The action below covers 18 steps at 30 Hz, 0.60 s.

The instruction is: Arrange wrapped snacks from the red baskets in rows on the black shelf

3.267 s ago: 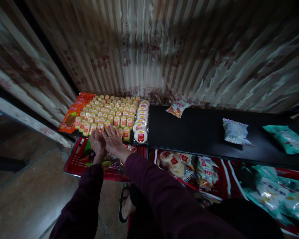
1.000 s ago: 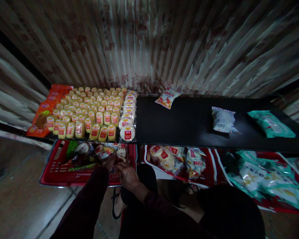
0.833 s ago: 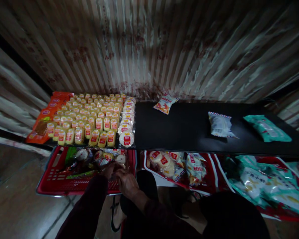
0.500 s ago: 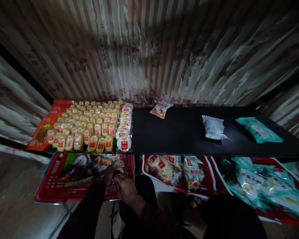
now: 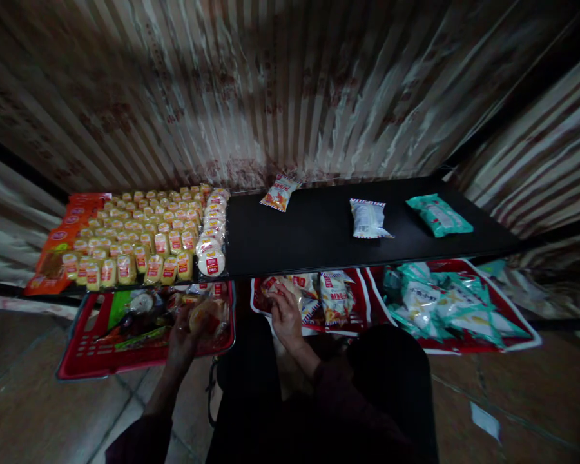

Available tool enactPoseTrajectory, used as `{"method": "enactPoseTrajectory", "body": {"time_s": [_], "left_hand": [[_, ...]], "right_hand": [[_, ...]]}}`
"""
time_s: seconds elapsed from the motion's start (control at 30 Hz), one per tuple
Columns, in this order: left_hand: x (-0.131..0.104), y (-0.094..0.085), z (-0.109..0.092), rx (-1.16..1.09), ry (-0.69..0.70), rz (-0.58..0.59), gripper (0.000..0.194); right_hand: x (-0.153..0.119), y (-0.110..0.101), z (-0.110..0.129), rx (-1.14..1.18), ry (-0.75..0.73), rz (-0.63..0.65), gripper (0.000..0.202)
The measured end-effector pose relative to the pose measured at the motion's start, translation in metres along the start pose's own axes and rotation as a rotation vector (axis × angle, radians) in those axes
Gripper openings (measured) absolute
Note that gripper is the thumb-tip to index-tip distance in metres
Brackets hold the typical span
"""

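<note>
My left hand (image 5: 182, 340) is over the right part of the left red basket, its fingers round a round wrapped cracker (image 5: 205, 316). Over the left side of the middle basket, my right hand (image 5: 287, 321) reaches with its fingers stretched out, touching the round wrapped crackers (image 5: 297, 293) there. The fingertips partly blend into the packets in the dim light. Beside them in that basket lies a white snack bag with red print (image 5: 335, 298). Above, a column of round wrapped crackers (image 5: 211, 263) runs front to back on the shelf.
Upright rows of yellow wrapped cakes (image 5: 125, 267) and orange packets (image 5: 53, 264) occupy the left of the black shelf (image 5: 290, 248). Farther right lie a small snack bag (image 5: 280, 192), a white bag (image 5: 368, 219) and a green bag (image 5: 439, 214). The right basket (image 5: 531, 340) holds green-and-white bags.
My hands were together over the left basket. Now they are apart: my right hand has moved right to the middle basket, my left stays with a cracker. The view has shifted right.
</note>
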<state>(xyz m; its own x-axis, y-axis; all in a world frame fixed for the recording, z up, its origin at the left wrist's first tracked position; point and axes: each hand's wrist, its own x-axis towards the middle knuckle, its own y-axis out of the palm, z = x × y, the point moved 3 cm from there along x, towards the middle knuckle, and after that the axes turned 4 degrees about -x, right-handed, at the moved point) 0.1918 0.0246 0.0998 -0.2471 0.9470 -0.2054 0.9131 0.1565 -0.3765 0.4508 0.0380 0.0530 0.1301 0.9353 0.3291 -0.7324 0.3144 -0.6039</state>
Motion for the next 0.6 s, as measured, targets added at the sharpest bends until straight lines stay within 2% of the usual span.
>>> {"method": "enactPoseTrajectory", "body": {"time_s": [0.07,0.13,0.27,0.33,0.43,0.6], "left_hand": [[-0.018,0.035,-0.012,-0.222,-0.098,0.14,0.054],[-0.025,0.076,-0.021,-0.377,-0.229,0.18,0.061],[-0.014,0.151,-0.034,-0.366,-0.204,0.091,0.043],[-0.007,0.178,-0.034,-0.281,-0.236,0.092,0.036],[0.002,0.198,-0.032,-0.092,-0.216,0.048,0.043],[0.012,0.197,-0.025,0.158,-0.205,0.12,0.055]], "right_hand": [[0.001,-0.023,-0.033,-0.11,0.048,-0.053,0.032],[0.0,-0.036,-0.06,-0.18,0.123,-0.019,0.037],[-0.002,-0.04,-0.091,-0.124,0.189,0.214,0.047],[-0.002,-0.041,-0.097,-0.084,0.213,0.299,0.049],[0.003,-0.046,-0.1,-0.062,0.262,0.418,0.049],[0.02,-0.06,-0.095,-0.057,0.286,0.589,0.054]]}}
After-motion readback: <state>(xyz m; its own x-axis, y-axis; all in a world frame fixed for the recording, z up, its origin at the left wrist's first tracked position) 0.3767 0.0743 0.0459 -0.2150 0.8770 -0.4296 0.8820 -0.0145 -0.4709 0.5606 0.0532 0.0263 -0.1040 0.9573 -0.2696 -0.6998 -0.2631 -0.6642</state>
